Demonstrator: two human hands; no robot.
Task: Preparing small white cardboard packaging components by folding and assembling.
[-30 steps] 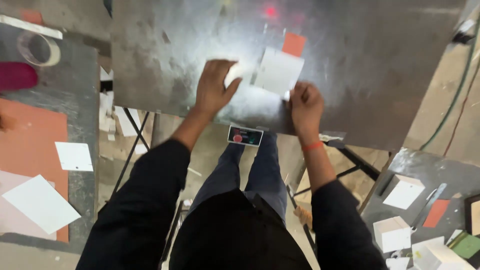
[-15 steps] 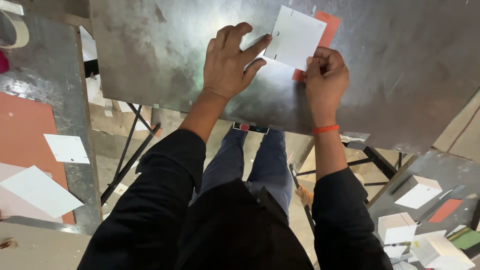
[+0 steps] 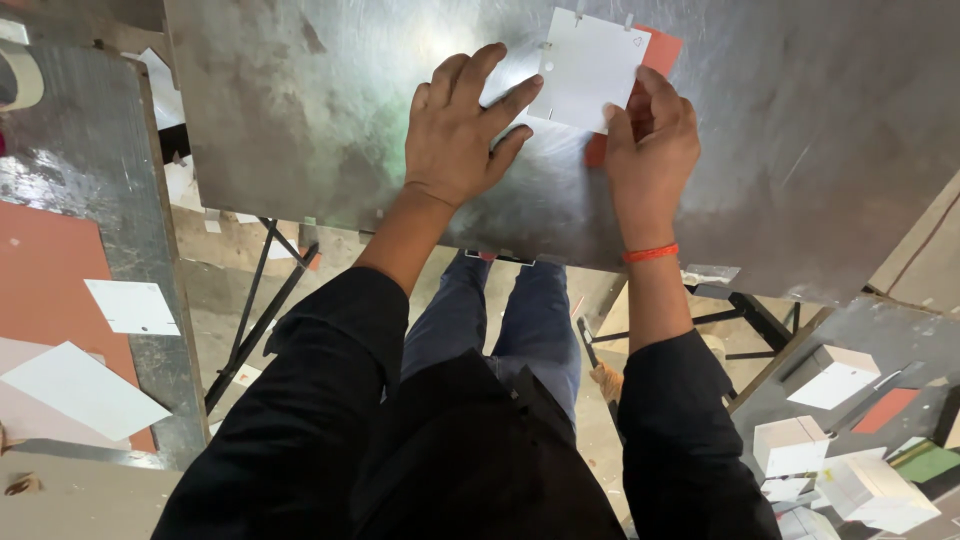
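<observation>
At the upper middle of the frame, a white card (image 3: 590, 68) lies on the steel bench (image 3: 300, 120), over an orange sheet (image 3: 660, 52). The left hand (image 3: 462, 130) rests open and flat, fingertips on the card's left edge. The right hand (image 3: 650, 140) is curled, thumb pressing the card's lower right corner. White blocks (image 3: 835, 470) sit lower right.

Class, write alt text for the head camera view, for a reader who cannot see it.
Seen from above, a person's left hand and right hand press a white card flat over an orange sheet on a scuffed metal table. More white cards and small white boxes lie on side tables.
</observation>
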